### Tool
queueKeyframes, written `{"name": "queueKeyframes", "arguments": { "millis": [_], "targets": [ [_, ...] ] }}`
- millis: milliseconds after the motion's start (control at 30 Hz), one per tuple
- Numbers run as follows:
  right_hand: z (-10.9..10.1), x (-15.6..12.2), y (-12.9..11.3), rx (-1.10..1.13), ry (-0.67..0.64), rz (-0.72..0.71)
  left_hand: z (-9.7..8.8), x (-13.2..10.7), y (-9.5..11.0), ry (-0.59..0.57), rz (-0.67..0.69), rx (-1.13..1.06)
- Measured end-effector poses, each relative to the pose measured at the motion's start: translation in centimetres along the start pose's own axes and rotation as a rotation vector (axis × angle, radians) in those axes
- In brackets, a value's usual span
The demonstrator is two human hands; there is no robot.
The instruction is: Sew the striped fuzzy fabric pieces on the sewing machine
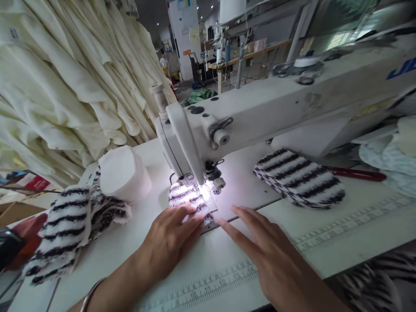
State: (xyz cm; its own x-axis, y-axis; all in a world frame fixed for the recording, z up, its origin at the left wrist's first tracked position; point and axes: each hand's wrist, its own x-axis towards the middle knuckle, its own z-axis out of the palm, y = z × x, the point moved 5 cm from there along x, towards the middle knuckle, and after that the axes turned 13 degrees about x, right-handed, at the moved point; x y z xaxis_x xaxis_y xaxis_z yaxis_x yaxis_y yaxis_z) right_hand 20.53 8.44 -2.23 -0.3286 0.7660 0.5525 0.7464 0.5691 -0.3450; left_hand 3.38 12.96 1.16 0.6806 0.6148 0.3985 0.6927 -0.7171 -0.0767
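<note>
A small black-and-white striped fuzzy fabric piece (183, 196) lies under the needle area (205, 187) of a white industrial sewing machine (260, 108), lit by the machine's lamp. My left hand (169, 240) lies flat on the near end of this piece, fingers pressing it onto the table. My right hand (260, 247) rests flat on the table just right of the piece, fingers apart, its fingertips at the piece's edge.
A stack of striped pieces (61, 229) and white pieces (125, 173) sits at the left. Another striped piece (299, 177) lies right of the needle, red-handled scissors (357, 174) behind it. Cream fabric (65, 78) hangs at the left. A printed ruler (227, 277) runs along the table (357, 234).
</note>
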Motion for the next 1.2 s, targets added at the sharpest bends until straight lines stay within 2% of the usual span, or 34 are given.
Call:
{"name": "queueKeyframes", "arguments": {
  "millis": [267,433,600,833,1033,1200],
  "targets": [
    [3.1,1.8,-1.3,0.024,-0.013,0.050,0.0,0.2,-0.1,0.040,0.004,0.036],
    [3.3,4.3,-1.1,-0.010,-0.031,0.001,0.5,1.0,-1.6,0.050,-0.020,0.031],
    [3.2,5.9,-0.9,-0.029,-0.051,0.022,1.5,1.4,-3.3,0.047,-0.034,0.120],
    [3.4,3.9,-1.3,0.055,-0.067,0.063,2.0,1.8,-5.3,0.022,-0.046,0.236],
    [3.5,1.6,-1.6,0.083,-0.036,0.082,1.5,2.3,-4.3,-0.082,-0.083,0.299],
    [3.4,1.3,-1.9,0.068,0.011,0.057,2.0,3.0,-3.9,-0.179,-0.137,0.313]
  ]
}}
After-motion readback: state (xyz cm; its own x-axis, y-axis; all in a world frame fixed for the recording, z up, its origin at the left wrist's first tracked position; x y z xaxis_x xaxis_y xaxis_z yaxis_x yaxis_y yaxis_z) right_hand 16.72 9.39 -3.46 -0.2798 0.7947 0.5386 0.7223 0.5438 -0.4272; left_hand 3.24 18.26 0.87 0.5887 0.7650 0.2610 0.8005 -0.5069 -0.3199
